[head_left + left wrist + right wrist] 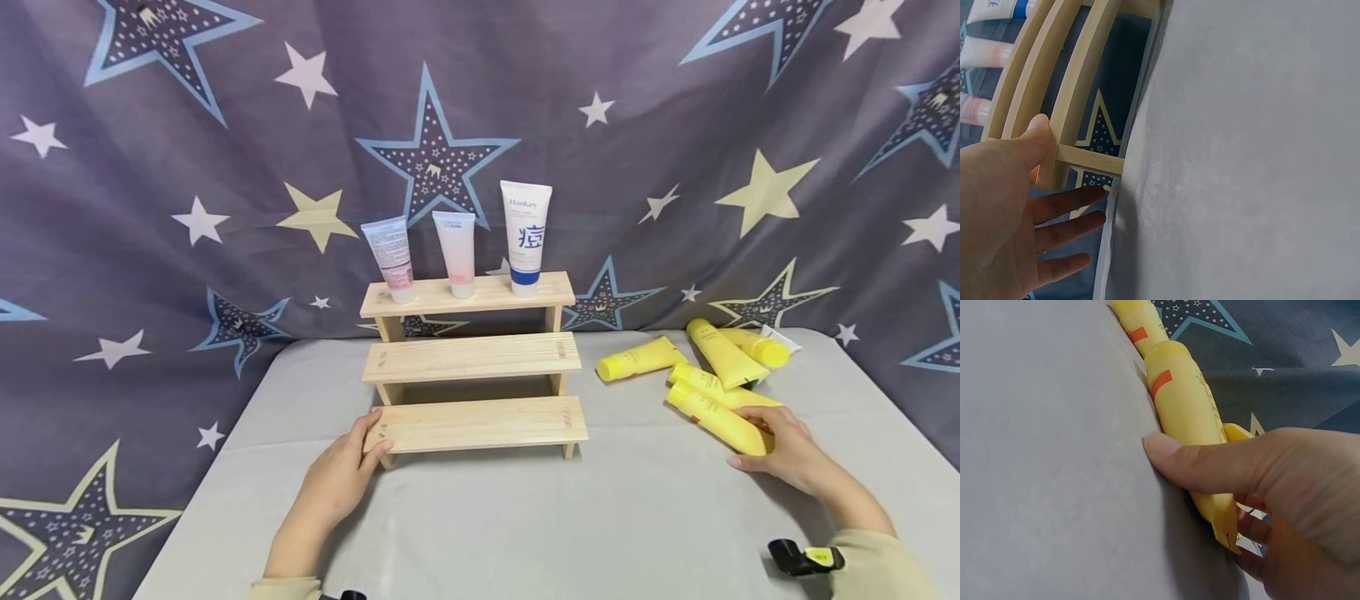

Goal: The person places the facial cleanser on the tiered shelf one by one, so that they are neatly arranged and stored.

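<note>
My left hand (337,477) pinches the left end of the lowest step of a three-tier wooden display rack (476,425). In the left wrist view, the thumb lies against the board while the lower fingers (1069,239) stretch out below it. On the right, my right hand (791,450) holds the crimped end of a yellow squeeze tube (712,414), which lies at the front of a pile. The right wrist view has the thumb (1204,465) along the near side of this tube and the other fingers partly hidden behind it.
Three tubes stand cap-down on the top tier: a pink-and-blue one (390,258), a pale pink one (455,254) and a white-and-blue one (525,237). Several more yellow tubes (723,354) lie at the back right of the grey-covered table (495,533). A star-patterned curtain (247,167) hangs behind.
</note>
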`<state>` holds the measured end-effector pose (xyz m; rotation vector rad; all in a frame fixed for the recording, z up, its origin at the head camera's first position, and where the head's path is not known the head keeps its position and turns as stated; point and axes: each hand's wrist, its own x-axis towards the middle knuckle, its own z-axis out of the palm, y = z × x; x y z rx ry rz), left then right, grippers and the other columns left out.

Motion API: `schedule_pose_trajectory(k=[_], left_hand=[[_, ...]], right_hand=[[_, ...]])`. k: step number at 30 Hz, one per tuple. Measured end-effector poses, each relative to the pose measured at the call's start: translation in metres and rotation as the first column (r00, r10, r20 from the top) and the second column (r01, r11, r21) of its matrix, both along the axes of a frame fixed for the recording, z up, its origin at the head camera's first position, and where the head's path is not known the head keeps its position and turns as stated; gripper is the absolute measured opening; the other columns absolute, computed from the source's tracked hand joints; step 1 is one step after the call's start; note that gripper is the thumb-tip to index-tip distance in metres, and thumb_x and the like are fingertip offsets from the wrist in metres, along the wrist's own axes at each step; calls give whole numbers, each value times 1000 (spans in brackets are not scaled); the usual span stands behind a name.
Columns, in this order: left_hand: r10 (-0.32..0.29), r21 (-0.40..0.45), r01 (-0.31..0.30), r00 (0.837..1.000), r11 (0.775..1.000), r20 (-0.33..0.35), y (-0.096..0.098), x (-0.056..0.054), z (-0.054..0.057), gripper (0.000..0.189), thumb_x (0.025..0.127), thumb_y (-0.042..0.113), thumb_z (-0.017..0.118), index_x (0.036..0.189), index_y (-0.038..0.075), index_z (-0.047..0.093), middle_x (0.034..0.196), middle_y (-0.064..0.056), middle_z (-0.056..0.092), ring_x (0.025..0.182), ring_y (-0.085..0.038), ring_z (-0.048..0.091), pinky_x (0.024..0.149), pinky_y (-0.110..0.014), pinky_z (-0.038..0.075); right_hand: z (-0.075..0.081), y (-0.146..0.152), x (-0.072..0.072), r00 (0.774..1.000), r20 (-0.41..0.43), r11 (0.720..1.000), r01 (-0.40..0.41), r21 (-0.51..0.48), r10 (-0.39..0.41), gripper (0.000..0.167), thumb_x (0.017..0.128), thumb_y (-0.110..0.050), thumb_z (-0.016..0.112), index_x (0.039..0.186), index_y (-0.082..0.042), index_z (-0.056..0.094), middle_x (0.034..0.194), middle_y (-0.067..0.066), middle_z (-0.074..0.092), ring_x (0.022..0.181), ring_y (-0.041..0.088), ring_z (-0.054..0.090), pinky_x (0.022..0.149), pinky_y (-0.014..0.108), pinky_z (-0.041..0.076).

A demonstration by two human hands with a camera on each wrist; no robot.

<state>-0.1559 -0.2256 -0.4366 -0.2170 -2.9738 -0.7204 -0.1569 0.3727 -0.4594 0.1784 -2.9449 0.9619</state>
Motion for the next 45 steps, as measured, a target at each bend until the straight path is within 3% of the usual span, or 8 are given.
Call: schedule_pose_trajectory(k=[10,14,20,24,31,41,45], left_hand=[[1,-19,-2,999,1000,-33,-11,2,5,56,105,39,48,150,7,37,129,-33,57,114,-50,57,90,-63,45],[2,-19,-2,999,1000,-32,-12,1,3,55,105,37,49,150,7,37,128,-33,57,114,-50,58,89,-63,45],[-1,-13,1,1000,1000,-27,-10,0,2,54,105,35,49,150,7,37,129,-32,57,114,-50,57,89,-64,45],[-6,-9,6,1000,1000,-23,-7,-2,2,54,105,34,50,150,7,37,128,-32,58,113,-49,58,89,-63,46],[-13,-11,13,1000,1000,-6,-4,-3,0,55,105,35,49,150,7,36,129,-33,57,114,-50,57,90,-64,45],[-15,-14,15,1000,1000,-1,-2,-1,-2,54,105,37,48,150,9,36,129,-32,57,114,-49,58,89,-63,46],[-15,-12,15,1000,1000,-7,-1,0,-2,54,105,38,48,150,10,36,128,-33,58,113,-49,58,88,-63,46]], right_hand=[[4,-12,-10,999,-37,999,-33,9,33,67,71,-12,88,125,12,55,124,35,48,115,52,43,92,64,35],[10,-14,-11,999,-30,999,-40,18,41,62,72,-8,86,123,13,57,119,33,53,111,47,48,91,58,39],[22,-12,-10,1000,11,999,-11,33,11,48,79,-4,76,122,13,61,112,29,63,99,36,58,85,51,47],[21,-8,-8,999,-20,998,26,52,-25,43,78,0,72,118,11,63,109,29,65,93,31,57,82,49,47],[21,-1,-4,996,-40,996,79,30,-78,42,86,-11,76,117,14,62,111,34,63,98,43,59,83,57,47],[25,-1,1,989,-48,990,139,6,-138,46,89,-19,75,117,14,61,112,34,63,100,43,58,81,53,46],[27,-3,2,985,-40,985,169,-25,-170,50,91,-22,74,121,14,59,118,37,60,105,47,55,84,57,44]])
